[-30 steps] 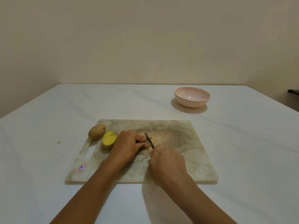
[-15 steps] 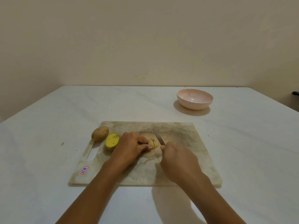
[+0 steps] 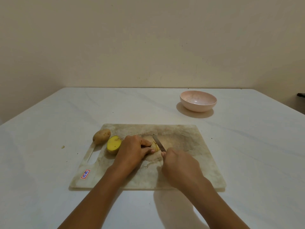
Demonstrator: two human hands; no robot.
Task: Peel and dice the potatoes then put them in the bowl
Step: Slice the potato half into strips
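Note:
On the worn cutting board (image 3: 189, 156), my left hand (image 3: 132, 152) pins down a potato piece (image 3: 155, 147) that shows several cut lines; most of it is hidden under my fingers. My right hand (image 3: 179, 164) grips a knife (image 3: 158, 142) whose blade rests against the right side of that piece. A yellow potato half (image 3: 113, 144) lies cut face up just left of my left hand. A whole unpeeled potato (image 3: 101, 136) sits at the board's left edge. The pink bowl (image 3: 198, 100) stands far back on the right, with nothing in it.
The board lies on a white marble table (image 3: 49, 162) set against a beige wall. A small scrap (image 3: 62, 147) lies on the table left of the board. A dark object (image 3: 301, 95) shows at the far right edge.
The knife has shifted from the piece's left part to its right side, blade now pointing away from me. My left hand still holds the piece. The camera view has dipped slightly.

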